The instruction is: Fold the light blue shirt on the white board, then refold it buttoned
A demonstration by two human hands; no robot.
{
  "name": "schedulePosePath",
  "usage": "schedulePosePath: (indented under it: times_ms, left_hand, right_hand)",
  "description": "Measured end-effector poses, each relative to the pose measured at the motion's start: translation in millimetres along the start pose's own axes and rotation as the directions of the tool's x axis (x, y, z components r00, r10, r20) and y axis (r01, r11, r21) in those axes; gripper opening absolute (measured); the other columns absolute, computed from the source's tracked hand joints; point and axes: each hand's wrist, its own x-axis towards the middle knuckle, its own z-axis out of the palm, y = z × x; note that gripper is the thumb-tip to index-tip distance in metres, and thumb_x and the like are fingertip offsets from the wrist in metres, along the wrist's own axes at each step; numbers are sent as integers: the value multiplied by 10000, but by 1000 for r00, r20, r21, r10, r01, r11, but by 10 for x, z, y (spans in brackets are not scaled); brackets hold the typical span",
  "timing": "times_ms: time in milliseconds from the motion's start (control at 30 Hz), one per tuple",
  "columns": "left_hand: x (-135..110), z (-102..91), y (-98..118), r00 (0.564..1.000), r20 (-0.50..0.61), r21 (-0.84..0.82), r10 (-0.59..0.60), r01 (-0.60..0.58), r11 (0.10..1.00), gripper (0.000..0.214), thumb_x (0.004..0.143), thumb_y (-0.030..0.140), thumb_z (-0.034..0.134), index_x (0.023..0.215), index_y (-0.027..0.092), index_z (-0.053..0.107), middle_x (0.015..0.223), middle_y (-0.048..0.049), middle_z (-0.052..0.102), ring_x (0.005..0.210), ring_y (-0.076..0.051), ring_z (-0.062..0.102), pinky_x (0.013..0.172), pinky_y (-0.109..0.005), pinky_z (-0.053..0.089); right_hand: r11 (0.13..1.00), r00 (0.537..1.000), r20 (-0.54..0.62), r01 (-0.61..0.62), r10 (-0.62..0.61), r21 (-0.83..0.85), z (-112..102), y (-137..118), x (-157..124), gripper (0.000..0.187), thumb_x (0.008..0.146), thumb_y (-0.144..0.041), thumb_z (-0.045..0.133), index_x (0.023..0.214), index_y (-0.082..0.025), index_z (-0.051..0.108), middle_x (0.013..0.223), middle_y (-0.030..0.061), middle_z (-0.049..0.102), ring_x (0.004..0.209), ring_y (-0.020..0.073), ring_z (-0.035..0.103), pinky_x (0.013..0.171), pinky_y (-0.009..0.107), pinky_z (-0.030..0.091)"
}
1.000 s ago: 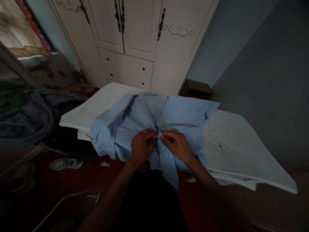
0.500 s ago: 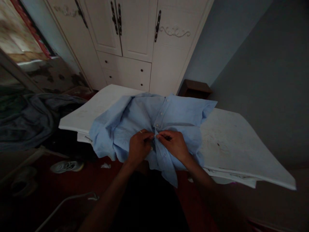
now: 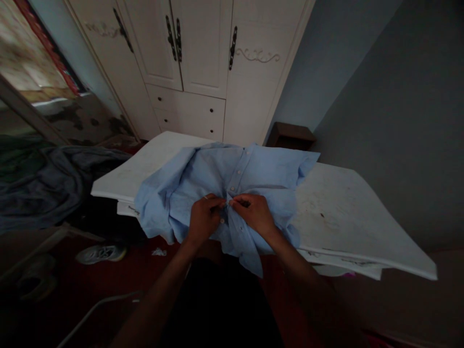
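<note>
A light blue button-up shirt lies spread over a white board-like table, its lower front hanging past the near edge. My left hand pinches the cloth at the front placket, thumb and fingertips together. Right beside it, my right hand grips the other edge of the placket between thumb and finger. The fingertips of both hands nearly meet there; whatever button lies between them is hidden. Several buttons show along the placket above the hands, and one more sits just below my left fingers.
The white table extends on both sides of the shirt. Behind it stands a white wardrobe, with a small brown box-like piece at its right. Dark clothes are heaped at left. A shoe rests on the red floor.
The view has shifted slightly, so the scene sits a little further left. Both hands keep their pinch at the same spot on the placket.
</note>
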Motion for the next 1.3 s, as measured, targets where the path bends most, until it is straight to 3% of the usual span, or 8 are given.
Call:
schedulePosePath:
  times_ms: [333,500,667,800,933,1033,1133,1300]
  left_hand:
    - [-56,-31,28,995,-97,-186,-33,15,982,200,829,201,533,814,196,732,794,-29,711,749,-149,648,712,-265,516]
    - [-70,-103,58,998,-49,-107,-43,38,994,193,847,253,542,792,199,719,756,-20,702,720,-152,638,703,-269,505]
    - [-149,-297,80,996,82,118,19,-29,993,233,872,256,499,818,189,716,787,-44,701,759,-178,647,711,-293,477]
    - [-89,-409,172,980,196,354,-25,-47,934,346,898,392,503,699,188,700,728,-60,682,678,-194,627,635,-301,442]
    - [143,-383,274,994,103,387,17,-56,920,363,912,463,501,894,180,727,869,-73,687,693,-183,614,659,-303,449]
    - [321,-262,292,985,166,385,54,-115,916,300,887,411,566,1027,191,716,962,-86,669,777,-196,626,687,-300,461]
    - [421,-124,266,968,251,441,19,-132,888,252,883,380,572,936,189,728,912,-90,645,802,-214,628,651,-292,452]
    - [461,6,188,970,242,487,-2,-120,865,236,894,347,557,938,173,709,917,-92,646,840,-222,630,663,-292,444]
  right_hand:
    - [994,996,-70,-60,53,-97,9,143,149,150,796,-212,606,710,-198,727,705,25,720,670,173,652,639,265,437]
    - [998,999,-20,-28,29,48,-54,167,72,194,812,-330,587,714,-191,680,644,2,648,612,142,584,586,241,417]
    - [987,999,-8,-39,40,157,-265,119,-103,209,805,-365,572,687,-193,590,608,-30,548,567,116,512,546,227,387]
    - [998,983,170,-63,64,-9,-544,26,-239,213,793,-298,576,611,-196,539,563,-47,495,533,103,466,512,225,339]
    - [986,934,347,-31,88,-167,-735,-121,-259,242,842,-355,589,665,-193,613,594,-29,561,565,120,515,524,235,350]
    - [978,973,227,-2,51,-209,-694,-214,-115,237,863,-419,601,817,-197,669,729,7,657,662,147,584,605,258,402]
    - [958,992,123,36,0,-286,-525,-202,138,235,863,-419,613,825,-198,684,746,29,676,667,158,592,613,273,396]
    - [935,979,203,88,-18,-342,-329,-5,503,187,796,-274,672,619,-213,662,617,9,643,594,144,570,555,259,356]
